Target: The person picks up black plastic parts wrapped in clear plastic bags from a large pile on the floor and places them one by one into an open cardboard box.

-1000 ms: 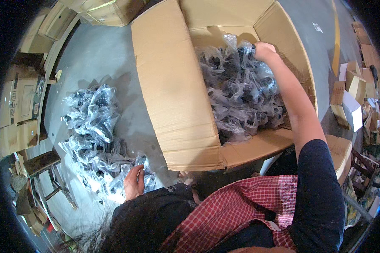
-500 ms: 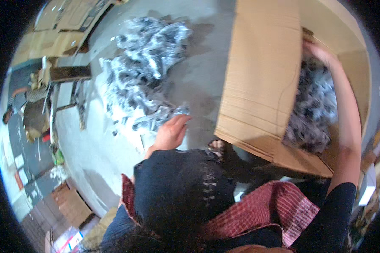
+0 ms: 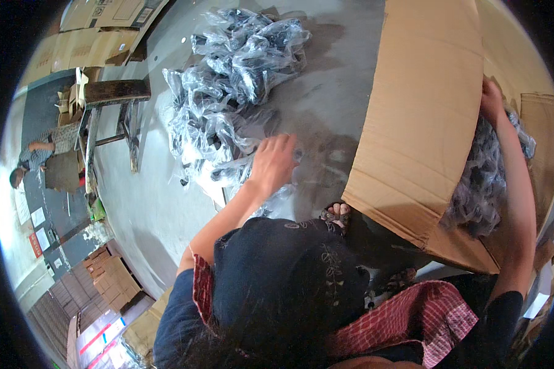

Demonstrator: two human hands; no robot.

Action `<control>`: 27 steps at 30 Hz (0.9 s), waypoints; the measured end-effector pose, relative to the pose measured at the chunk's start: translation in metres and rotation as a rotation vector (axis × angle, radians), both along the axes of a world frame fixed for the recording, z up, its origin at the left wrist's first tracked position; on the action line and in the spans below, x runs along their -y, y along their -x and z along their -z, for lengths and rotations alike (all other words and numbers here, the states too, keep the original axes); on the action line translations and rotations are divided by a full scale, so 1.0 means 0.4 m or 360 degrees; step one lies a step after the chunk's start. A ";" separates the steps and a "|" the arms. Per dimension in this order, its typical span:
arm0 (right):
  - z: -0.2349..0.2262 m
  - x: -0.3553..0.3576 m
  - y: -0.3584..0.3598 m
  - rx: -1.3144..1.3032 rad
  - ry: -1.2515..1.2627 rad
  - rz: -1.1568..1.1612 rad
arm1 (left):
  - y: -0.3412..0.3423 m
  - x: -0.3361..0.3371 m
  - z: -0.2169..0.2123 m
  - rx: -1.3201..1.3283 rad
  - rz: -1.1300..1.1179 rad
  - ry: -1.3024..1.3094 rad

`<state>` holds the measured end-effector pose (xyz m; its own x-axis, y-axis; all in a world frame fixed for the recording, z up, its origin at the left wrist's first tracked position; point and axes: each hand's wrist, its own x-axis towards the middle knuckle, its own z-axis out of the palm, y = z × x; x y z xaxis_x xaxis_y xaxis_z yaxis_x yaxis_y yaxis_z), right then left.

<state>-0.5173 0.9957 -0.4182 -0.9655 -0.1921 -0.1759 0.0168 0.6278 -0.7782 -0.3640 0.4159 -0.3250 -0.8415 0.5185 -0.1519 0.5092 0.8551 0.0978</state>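
Note:
Bent fingers of my left hand (image 3: 274,161) close on a clear plastic bag (image 3: 283,195) at the near end of a heap on the floor; the fingertips are partly hidden. Dark items show inside the heaped clear bags (image 3: 218,114). To the right stands a large open cardboard box, its wide flap (image 3: 421,117) folded out toward the heap. My right arm reaches over the box, and my right hand (image 3: 492,103) is curled at the flap's inner edge. Below that hand, more bags of dark items (image 3: 479,187) lie inside the box.
A dark wooden stool (image 3: 117,92) stands left of the heap. Cardboard cartons (image 3: 92,46) are stacked at the upper left, with more boxes (image 3: 114,280) at the lower left. Another person (image 3: 37,150) is at the far left. My sandalled foot (image 3: 337,215) is beside the box's near corner.
The view has shifted, so heap and box appear farther right. My left hand has reached further forward over the bags. My right hand stays at the flap's edge.

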 end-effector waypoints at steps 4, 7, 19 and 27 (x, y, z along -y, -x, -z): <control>-0.192 0.174 -0.063 -0.0149 0.0423 0.0280 | 0.016 0.088 0.112 0.0753 0.0086 0.0158; -0.366 0.227 -0.124 -0.0450 0.0198 0.0221 | 0.104 0.067 0.098 0.0791 0.0123 -0.0209; -0.511 0.537 -0.195 -0.1035 -0.0286 -0.0317 | 0.110 -0.006 0.104 0.1570 -0.1376 -0.0486; -0.457 0.667 -0.283 -0.0408 0.0235 -0.0304 | -0.025 -0.035 0.214 0.1209 -0.1498 -0.1054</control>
